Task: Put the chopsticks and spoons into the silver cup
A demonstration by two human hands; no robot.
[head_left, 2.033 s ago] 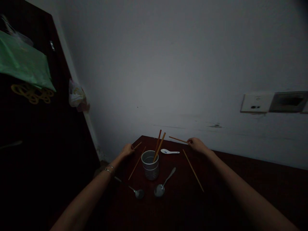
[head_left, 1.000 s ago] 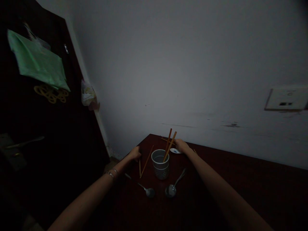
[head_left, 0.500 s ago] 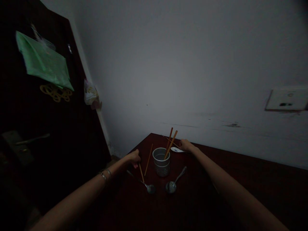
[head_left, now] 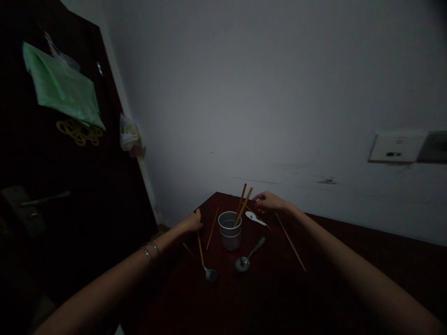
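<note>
With the metal cup (head_left: 231,240) as our clock's centre, standing chopsticks (head_left: 243,207) lean in it toward one o'clock. Our left hand (head_left: 192,221), at nine, curls over the left chopstick (head_left: 200,249), which slants down to a metal spoon (head_left: 211,274) at seven; its grip is hidden, so we cannot tell if it holds. Our right hand (head_left: 268,202), at two, has fingers parted around nothing we can see, near the far chopstick (head_left: 256,215). We judge we are handling loose chopsticks; moving the far one would call for a light pinch, clear of the white spoon (head_left: 249,216).
</note>
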